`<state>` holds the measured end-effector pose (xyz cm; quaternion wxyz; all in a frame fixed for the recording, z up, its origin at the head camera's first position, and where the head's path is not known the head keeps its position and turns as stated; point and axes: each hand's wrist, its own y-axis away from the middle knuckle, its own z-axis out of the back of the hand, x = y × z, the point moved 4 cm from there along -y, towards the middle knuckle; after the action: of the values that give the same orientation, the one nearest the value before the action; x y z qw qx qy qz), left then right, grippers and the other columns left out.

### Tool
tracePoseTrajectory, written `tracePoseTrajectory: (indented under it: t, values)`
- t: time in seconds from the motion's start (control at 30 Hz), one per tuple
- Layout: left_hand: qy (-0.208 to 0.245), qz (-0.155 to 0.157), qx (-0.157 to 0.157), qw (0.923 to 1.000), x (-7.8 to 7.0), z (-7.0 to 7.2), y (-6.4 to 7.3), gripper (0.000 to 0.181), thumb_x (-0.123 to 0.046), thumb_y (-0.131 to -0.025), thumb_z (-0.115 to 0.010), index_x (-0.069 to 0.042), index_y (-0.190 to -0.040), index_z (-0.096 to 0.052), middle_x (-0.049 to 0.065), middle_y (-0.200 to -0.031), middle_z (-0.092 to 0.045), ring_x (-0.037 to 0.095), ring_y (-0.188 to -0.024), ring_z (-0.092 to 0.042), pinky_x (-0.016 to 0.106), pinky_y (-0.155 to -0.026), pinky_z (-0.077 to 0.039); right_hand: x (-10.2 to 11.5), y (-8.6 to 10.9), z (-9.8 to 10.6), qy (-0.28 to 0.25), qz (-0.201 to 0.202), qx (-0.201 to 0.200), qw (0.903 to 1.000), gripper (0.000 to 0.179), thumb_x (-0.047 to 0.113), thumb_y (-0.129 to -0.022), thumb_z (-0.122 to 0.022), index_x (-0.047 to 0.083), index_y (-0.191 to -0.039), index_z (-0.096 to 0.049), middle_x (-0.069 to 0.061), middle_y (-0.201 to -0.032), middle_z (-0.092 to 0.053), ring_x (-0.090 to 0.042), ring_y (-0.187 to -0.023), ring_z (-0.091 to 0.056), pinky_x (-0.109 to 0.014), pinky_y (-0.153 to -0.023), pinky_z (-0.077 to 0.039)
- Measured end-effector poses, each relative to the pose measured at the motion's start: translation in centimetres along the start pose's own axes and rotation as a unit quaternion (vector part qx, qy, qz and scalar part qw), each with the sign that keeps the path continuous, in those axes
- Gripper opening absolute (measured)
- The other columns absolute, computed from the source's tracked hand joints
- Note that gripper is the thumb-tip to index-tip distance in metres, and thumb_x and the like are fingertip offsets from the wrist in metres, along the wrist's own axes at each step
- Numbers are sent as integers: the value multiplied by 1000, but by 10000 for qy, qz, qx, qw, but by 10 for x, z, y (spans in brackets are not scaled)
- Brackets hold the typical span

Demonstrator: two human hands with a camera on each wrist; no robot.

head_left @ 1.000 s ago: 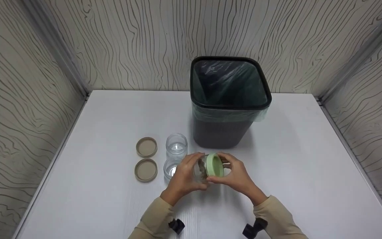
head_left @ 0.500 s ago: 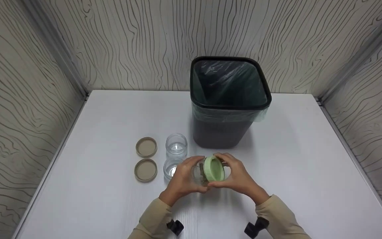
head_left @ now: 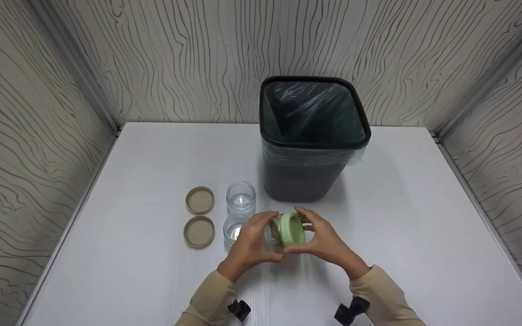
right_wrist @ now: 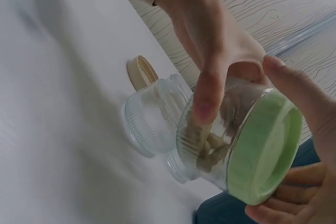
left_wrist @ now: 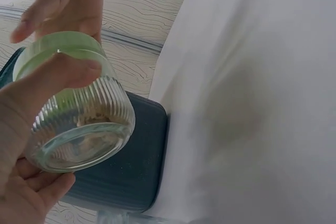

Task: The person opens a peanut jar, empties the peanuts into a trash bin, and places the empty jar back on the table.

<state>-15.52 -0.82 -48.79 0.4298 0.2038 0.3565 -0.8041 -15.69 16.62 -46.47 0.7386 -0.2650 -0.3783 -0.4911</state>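
Note:
A clear ribbed glass jar with a light green lid is held tilted over the table, its lid facing right. Brownish lumps lie inside; their kind is unclear. My left hand grips the jar's glass body, thumb across its side. Around the rim of the lid curl the fingers and thumb of my right hand. In the right wrist view the lid sits on the jar's mouth. Left of my left hand stand two lidless glass jars, the farther jar and the nearer jar, partly covered by that hand.
Two tan lids, a far lid and a near lid, lie left of the standing jars. A dark bin with a plastic liner stands behind my hands on the white table. Patterned panels enclose the table at the back and sides.
The lidded jar's tilt shifts slightly, the lid turning more toward the camera and then back a little. My right fingers shift around the lid's rim. The standing jars, lids and bin stay put.

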Motion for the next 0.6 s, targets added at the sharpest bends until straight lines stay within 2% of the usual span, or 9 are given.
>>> tracePoseTrajectory:
  t: [0.1, 0.17, 0.37, 0.6]
  values:
    - [-86, -4, -27, 10000, 0, -1, 2, 89, -20, -48, -93, -4, -127, -55, 12, -125, -62, 26, -117, -60, 36, -102, -53, 0, -1, -2, -88, -521, 14, 9986, 90, 35, -73, -83, -11, -138, -41, -23, -127, -58, -35, -111, -60, -48, -92, -55]
    - [-115, -12, -22, 9999, -1, -1, 2, 90, -20, -49, -93, -4, -128, -54, 12, -125, -61, 26, -117, -59, 36, -102, -53, 1, -1, -2, -47, -657, -21, 9978, 84, 34, -74, -82, -10, -135, -45, -23, -125, -59, -33, -106, -62, -45, -88, -57]
    - [-231, -14, 18, 9997, -3, 1, 1, 91, -20, -49, -93, -4, -129, -54, 11, -126, -60, 25, -118, -58, 35, -102, -53, 2, -3, -2, 33, -575, -139, 9982, 71, 30, -75, -82, -7, -127, -53, -20, -119, -62, -29, -100, -63, -43, -83, -58]
    - [-351, -30, 127, 9993, -4, 2, 0, 91, -24, -51, -93, -5, -131, -52, 11, -127, -60, 25, -120, -58, 33, -103, -53, -2, -3, -1, 1, -444, -155, 9989, 69, 31, -74, -82, -3, -127, -54, -18, -119, -63, -27, -100, -62, -37, -82, -58]
